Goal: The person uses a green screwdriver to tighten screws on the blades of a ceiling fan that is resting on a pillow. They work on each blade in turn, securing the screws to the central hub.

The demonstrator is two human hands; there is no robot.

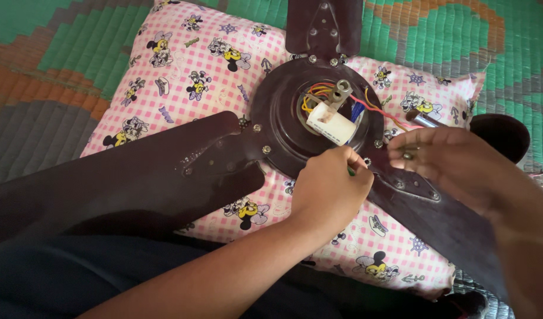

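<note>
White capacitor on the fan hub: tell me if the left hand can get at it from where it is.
Probably yes. The left hand sits at the hub's rim just below the white capacitor, which lies exposed on top, with only loose wires beside it.

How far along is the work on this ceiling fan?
Done: the fan lies on a pillow, hub open, wires and a white capacitor exposed. In hand: the left hand holds a green-tipped tool at the rim by the right blade's bracket; the right hand hovers beside it with a metal tool. Left: all three blades remain screwed on.
</note>
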